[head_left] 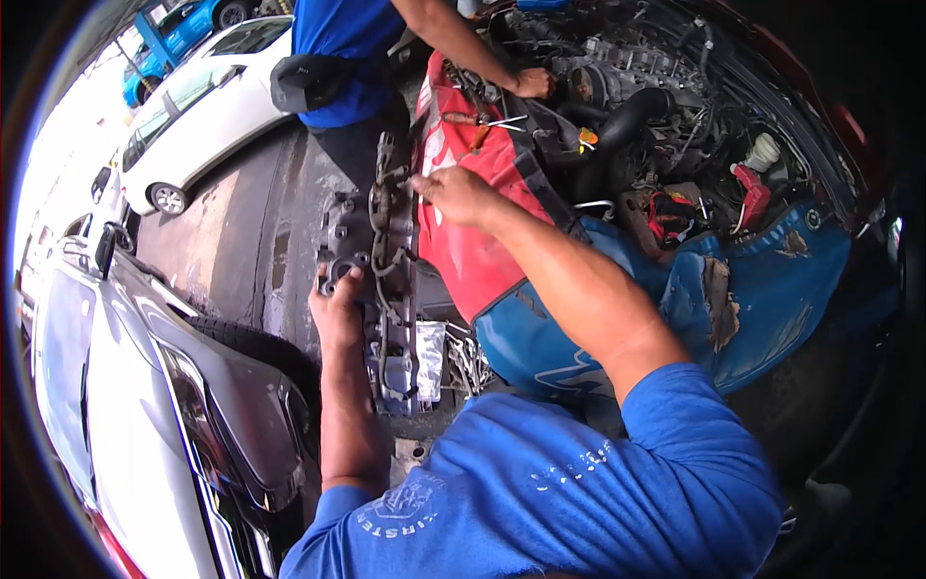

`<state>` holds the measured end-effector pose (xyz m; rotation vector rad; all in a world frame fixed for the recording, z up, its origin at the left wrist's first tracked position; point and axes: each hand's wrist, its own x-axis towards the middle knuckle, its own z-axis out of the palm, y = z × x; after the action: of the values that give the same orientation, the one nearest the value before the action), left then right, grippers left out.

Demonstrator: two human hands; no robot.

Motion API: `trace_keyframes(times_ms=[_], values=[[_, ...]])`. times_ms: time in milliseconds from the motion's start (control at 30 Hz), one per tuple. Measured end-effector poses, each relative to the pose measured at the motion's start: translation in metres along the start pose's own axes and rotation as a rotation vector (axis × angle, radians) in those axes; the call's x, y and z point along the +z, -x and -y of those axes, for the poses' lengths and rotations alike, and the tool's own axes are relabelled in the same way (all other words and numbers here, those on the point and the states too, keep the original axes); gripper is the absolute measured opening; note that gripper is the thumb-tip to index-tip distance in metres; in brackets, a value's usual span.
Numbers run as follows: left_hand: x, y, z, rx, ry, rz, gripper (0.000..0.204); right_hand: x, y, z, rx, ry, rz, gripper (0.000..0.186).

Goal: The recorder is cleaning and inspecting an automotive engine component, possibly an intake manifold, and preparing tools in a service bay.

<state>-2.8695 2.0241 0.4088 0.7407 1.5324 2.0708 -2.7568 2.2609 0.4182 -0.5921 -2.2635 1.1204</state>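
A long engine part, which looks like an intake manifold (340,232), stands upright in front of me. It has a dark ribbed body, round ports and a pale metal strip. A dark wiring harness (379,217) runs down its length. My left hand (338,307) grips the manifold's lower left side, thumb by a round port. My right hand (457,197) is beside the manifold's upper end, fingers curled in at the harness. Anything between those fingers is too small or hidden to make out.
A co-worker's hand (533,83) reaches into the engine bay (637,77). Red (473,256) and blue (550,338) fender covers drape the car's edge, with screwdrivers (479,137) on the red one. Several wrenches (468,362) lie below. A silver car (125,386) stands close on the left.
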Motion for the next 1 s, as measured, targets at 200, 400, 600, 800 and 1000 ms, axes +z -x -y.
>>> trace_keyframes(times_ms=[200,400,600,800,1000], values=[[-0.033,-0.028,-0.009,0.063,-0.061,-0.148,0.046,-0.012,0.029,0.036,-0.001,-0.186,0.389,0.036],[-0.018,-0.019,-0.020,0.113,-0.002,-0.145,0.037,0.047,0.066,0.047,-0.141,-0.244,0.335,0.027],[-0.020,-0.006,-0.018,0.152,-0.155,-0.188,0.037,0.058,0.064,0.049,-0.180,-0.119,0.354,0.027],[0.005,-0.001,-0.033,0.165,-0.180,-0.125,0.034,0.044,0.057,0.040,-0.247,-0.111,0.412,0.028],[0.008,-0.012,-0.030,0.154,-0.153,-0.114,0.053,0.047,0.047,0.027,-0.198,0.021,0.479,0.044]])
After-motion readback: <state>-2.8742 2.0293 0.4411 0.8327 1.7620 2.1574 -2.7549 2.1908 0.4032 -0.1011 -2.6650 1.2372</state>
